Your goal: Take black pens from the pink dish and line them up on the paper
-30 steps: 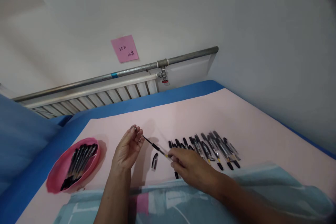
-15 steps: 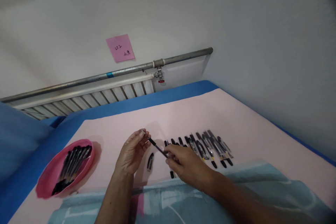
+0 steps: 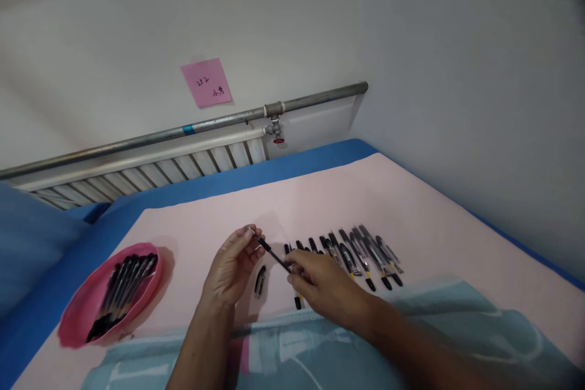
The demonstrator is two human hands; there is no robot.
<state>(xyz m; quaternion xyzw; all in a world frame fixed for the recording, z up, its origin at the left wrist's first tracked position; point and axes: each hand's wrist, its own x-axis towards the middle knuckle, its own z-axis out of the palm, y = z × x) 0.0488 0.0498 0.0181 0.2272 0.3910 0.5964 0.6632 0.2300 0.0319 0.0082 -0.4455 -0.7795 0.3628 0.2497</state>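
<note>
A pen (image 3: 275,258) with a black grip and a slim barrel slants between my two hands, over the pink sheet (image 3: 201,219). My left hand (image 3: 232,265) pinches its upper-left tip between thumb and forefinger, the other fingers loosely curled. Around the lower-right end of the barrel, my right hand (image 3: 322,283) is closed and hides that end. Below the pen lies a small black-and-clear pen cap (image 3: 260,282). Beyond my right hand several pen parts (image 3: 361,250), black and clear with some yellow, are spread in a row, partly hidden by that hand.
On the left a pink oval basket (image 3: 68,332) holds several dark pens (image 3: 122,292). A teal patterned cloth (image 3: 292,350) lies along the near edge. Behind the bed are a white radiator (image 3: 201,164), a metal pipe (image 3: 219,124) and a pink note (image 3: 207,82) on the wall.
The view has shifted slightly. Both hands keep their grip on the pen, and the black grip now sits a little lower from my left fingertips.
</note>
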